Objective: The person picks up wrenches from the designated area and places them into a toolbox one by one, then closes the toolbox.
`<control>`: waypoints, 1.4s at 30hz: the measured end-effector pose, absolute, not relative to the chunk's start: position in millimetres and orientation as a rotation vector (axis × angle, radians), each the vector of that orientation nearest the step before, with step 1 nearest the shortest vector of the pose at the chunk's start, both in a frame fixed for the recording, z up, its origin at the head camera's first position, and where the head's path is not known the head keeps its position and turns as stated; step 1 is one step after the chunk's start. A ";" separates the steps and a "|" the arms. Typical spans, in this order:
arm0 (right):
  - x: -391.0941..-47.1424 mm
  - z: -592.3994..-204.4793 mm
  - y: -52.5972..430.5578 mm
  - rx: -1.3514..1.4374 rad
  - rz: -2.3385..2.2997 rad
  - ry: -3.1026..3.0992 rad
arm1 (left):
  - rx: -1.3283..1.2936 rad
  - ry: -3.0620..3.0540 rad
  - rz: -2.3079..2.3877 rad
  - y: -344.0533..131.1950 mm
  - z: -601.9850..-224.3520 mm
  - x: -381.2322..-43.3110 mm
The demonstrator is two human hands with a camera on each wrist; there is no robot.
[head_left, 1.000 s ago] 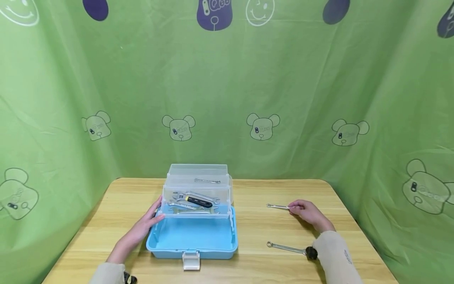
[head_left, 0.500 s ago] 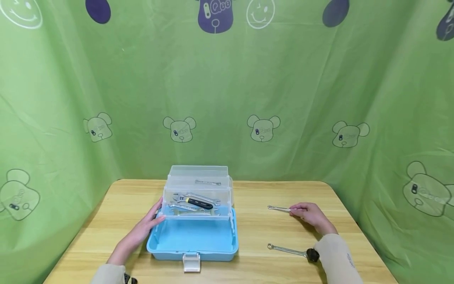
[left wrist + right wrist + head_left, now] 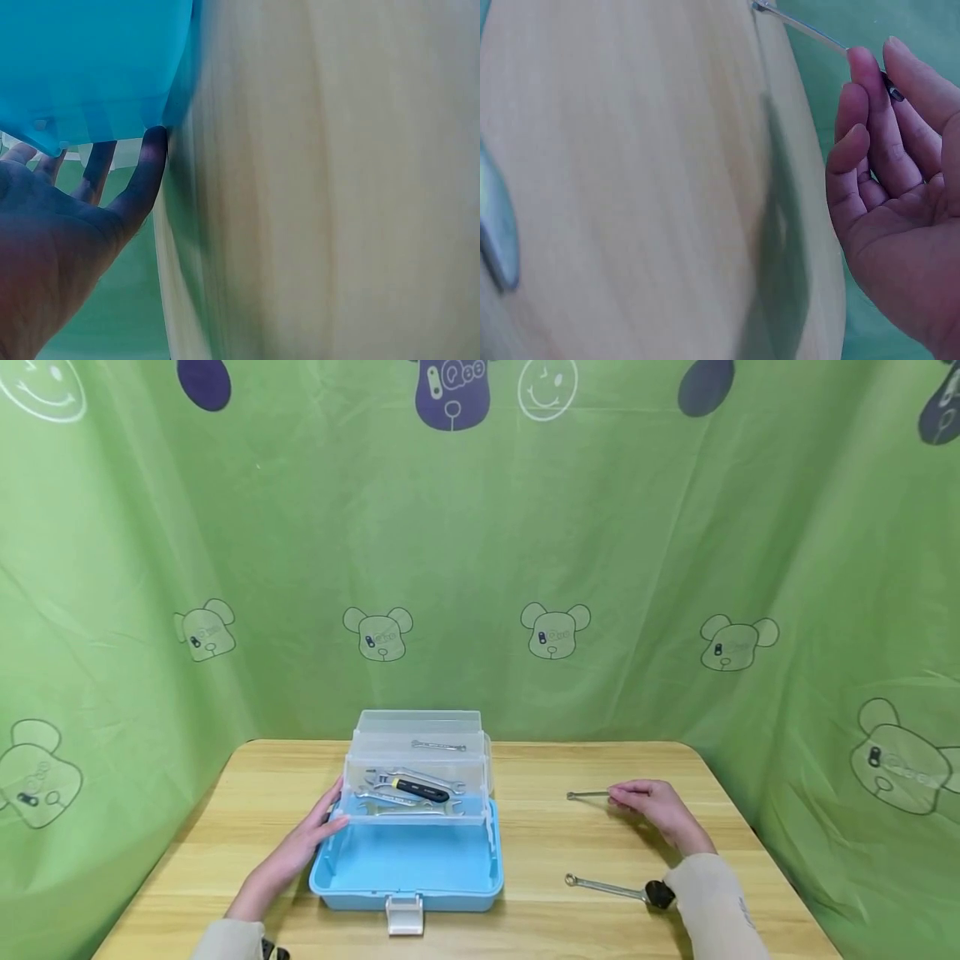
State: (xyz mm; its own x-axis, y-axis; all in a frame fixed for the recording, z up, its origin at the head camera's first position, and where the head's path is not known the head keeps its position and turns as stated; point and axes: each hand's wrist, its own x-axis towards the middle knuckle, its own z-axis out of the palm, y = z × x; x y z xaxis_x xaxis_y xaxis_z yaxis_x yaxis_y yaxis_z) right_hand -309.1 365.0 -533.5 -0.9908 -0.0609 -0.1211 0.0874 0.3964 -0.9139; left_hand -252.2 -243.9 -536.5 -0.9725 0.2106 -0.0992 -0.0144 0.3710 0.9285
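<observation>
My right hand (image 3: pixel 656 808) pinches one end of a small combination wrench (image 3: pixel 587 795) between thumb and fingers, its other end pointing left. In the right wrist view the wrench's shaft (image 3: pixel 806 28) slants out from the fingertips, with its held end showing past the forefinger. My left hand (image 3: pixel 306 833) rests along the left side of the blue toolbox (image 3: pixel 457 902), fingers extended and thumb near the lower clear tray (image 3: pixel 480 817). Seen from the left wrist, the fingertips touch the blue wall (image 3: pixel 97 67).
Several wrenches (image 3: pixel 412 810) and a black-handled adjustable wrench (image 3: pixel 420 788) lie in the lower tray. Another small wrench (image 3: pixel 438 746) lies in the tray above. A larger wrench (image 3: pixel 611 887) lies on the wooden table (image 3: pixel 536 843), beside my right sleeve. Green curtain (image 3: pixel 480 527) surrounds the table.
My right hand has risen slightly with the small wrench, which now looks thinner, turned more edge-on. The left hand and toolbox have stayed put.
</observation>
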 end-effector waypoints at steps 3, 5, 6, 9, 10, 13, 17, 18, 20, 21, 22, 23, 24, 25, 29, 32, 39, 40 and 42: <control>-309.9 -528.2 361.1 -0.004 -1.691 2.491 | 0.175 2.430 1.646 -244.0 -536.0 -251.8; -310.2 -524.3 357.1 -0.022 -1.715 2.485 | 0.173 2.431 1.641 -244.1 -536.0 -251.8; -310.3 -522.3 354.8 -0.029 -1.726 2.483 | 0.173 2.431 1.641 -244.1 -535.9 -251.8; -311.5 -516.0 347.5 -0.095 -1.739 2.493 | 0.172 2.431 1.639 -244.1 -536.0 -251.8; -312.2 -514.0 344.4 -0.109 -1.759 2.490 | 0.173 2.430 1.639 -244.1 -536.1 -251.9; -314.3 -508.4 335.5 -0.159 -1.816 2.475 | 0.174 2.427 1.644 -243.7 -536.5 -252.1; -315.9 -501.4 322.6 -0.241 -1.979 2.391 | 0.169 2.425 1.643 -243.3 -537.0 -252.2; -316.3 -499.6 319.2 -0.268 -2.033 2.356 | 0.165 2.424 1.643 -243.3 -536.9 -252.3; -316.1 -494.9 312.2 -0.328 -2.131 2.271 | 0.159 2.424 1.639 -243.3 -536.5 -252.4; -316.3 -492.8 308.6 -0.355 -2.175 2.227 | 0.155 2.422 1.636 -243.4 -536.0 -252.4; -316.2 -490.6 304.8 -0.387 -2.215 2.181 | 0.150 2.421 1.632 -243.4 -535.4 -252.2; -316.2 -488.7 301.0 -0.408 -2.243 2.149 | 0.145 2.419 1.630 -243.5 -534.8 -252.1; -316.2 -486.8 297.0 -0.427 -2.267 2.121 | 0.140 2.418 1.627 -243.6 -534.2 -251.8; -316.4 -485.6 293.2 -0.445 -2.288 2.093 | 0.137 2.419 1.623 -243.6 -533.8 -251.6; -319.0 -484.5 278.6 -0.469 -2.318 2.023 | 0.138 2.418 1.625 -244.0 -533.7 -251.4; -321.1 -485.7 267.8 -0.459 -2.306 2.014 | 0.145 2.413 1.635 -244.8 -535.2 -251.9; -328.0 -486.1 239.2 -0.476 -2.255 2.074 | 0.149 2.413 1.649 -244.4 -537.2 -251.5; -328.9 -485.2 234.5 -0.476 -2.245 2.084 | 0.156 2.414 1.648 -244.5 -537.5 -251.5; -330.8 -482.9 225.1 -0.464 -2.240 2.093 | 0.168 2.415 1.654 -244.1 -537.6 -251.6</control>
